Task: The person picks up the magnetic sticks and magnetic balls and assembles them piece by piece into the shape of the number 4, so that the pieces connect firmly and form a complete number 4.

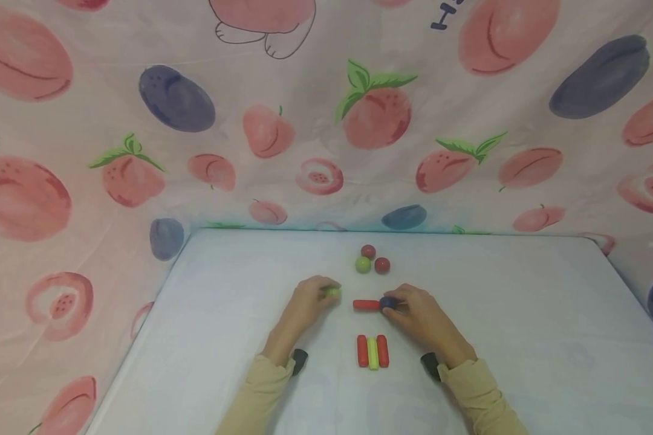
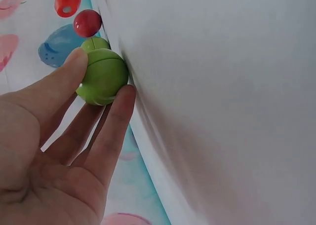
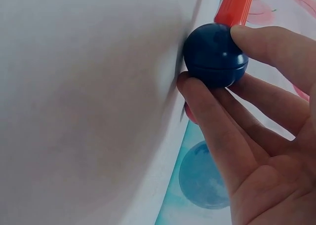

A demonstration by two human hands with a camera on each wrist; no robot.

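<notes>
My left hand (image 1: 306,303) pinches a green ball (image 2: 104,79) between thumb and fingers, just above the white table. In the left wrist view a thin seam runs around this ball. To the right, my right hand (image 1: 423,313) grips a dark blue ball (image 3: 213,51) with thumb and fingertips. The blue ball sits against the right end of a red stick (image 1: 365,305), which lies crosswise between the two hands. In the right wrist view the ridged red stick reaches up to the ball beside my thumb. A gap separates the green ball from the stick's left end.
Behind the hands, a green ball (image 1: 362,265) and two red balls, one at the back (image 1: 367,252) and one at right (image 1: 382,265), form a cluster. Nearer me, a yellow-green stick (image 1: 373,354) lies between two red sticks. A fruit-print cloth (image 1: 326,133) hangs behind the table (image 1: 223,362).
</notes>
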